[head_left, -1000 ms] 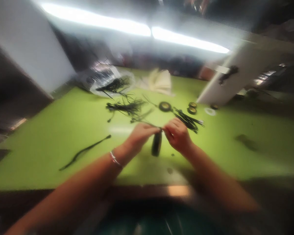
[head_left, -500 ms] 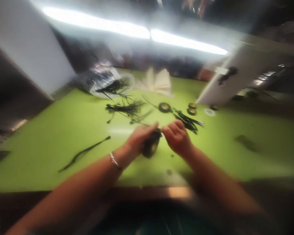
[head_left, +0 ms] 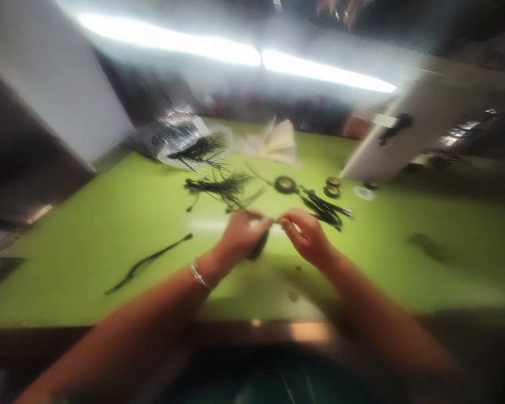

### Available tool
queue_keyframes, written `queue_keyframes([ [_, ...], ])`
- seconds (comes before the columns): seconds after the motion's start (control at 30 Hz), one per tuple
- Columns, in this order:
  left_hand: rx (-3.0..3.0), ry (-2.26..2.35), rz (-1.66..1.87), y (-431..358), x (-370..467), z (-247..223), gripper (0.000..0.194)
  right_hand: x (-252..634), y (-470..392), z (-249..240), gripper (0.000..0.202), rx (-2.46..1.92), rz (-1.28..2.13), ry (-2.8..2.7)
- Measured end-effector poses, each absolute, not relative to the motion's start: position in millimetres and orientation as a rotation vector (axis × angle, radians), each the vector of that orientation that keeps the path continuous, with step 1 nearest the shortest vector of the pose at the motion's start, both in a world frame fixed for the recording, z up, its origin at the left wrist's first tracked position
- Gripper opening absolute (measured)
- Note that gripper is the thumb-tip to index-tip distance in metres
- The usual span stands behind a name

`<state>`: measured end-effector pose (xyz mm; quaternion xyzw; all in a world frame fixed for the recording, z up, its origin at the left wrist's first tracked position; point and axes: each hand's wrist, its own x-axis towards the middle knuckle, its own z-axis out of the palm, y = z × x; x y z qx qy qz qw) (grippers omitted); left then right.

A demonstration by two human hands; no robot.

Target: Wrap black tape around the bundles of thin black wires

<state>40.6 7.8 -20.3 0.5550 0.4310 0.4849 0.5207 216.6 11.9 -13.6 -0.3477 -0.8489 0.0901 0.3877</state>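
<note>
My left hand (head_left: 242, 233) is closed, thumb toward the right, with a dark roll of tape (head_left: 260, 247) partly hidden under its palm. A thin dark cable seems to run from its fingers toward the upper left. Close by, my right hand (head_left: 305, 233) pinches with thumb and forefinger at something thin between the two hands, too small and blurred to name. Both hands are just above the green tabletop (head_left: 353, 269). Beyond them lie a tangled bunch of black cables (head_left: 219, 185), a neater bundle of black cables (head_left: 326, 207) and a black tape roll with a yellow core (head_left: 285, 184).
A single black cable (head_left: 147, 258) lies left of my arm. Farther back are a clear plastic bag (head_left: 179, 137) of cables and an open paper booklet (head_left: 278, 143). Small tape rolls (head_left: 332, 188) and a white ring (head_left: 363, 193) lie by the right white panel (head_left: 387, 148).
The tape roll has turned and gone further behind my left hand, its yellow core now hidden. My right hand's fingers have shifted a little, with the forefinger more arched.
</note>
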Motion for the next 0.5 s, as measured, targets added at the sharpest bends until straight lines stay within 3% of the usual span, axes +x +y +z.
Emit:
queue_keyframes([
  [0.13, 1.593, 1.028, 1.206, 8.8, 40.2, -16.6, 0.019, 218.2, 9.9, -9.6, 0.020, -0.929, 0.270, -2.202],
  [0.27, 1.364, 0.871, 1.050, 6.5, 38.5, -15.4, 0.024, 218.8, 8.1, -3.8, 0.018, -0.878, 0.320, -2.161],
  [0.5, 0.997, 0.729, 1.008, 3.9, 41.5, -20.2, 0.016, 214.4, 5.2, -5.0, 0.018, -0.848, -0.111, -2.165],
])
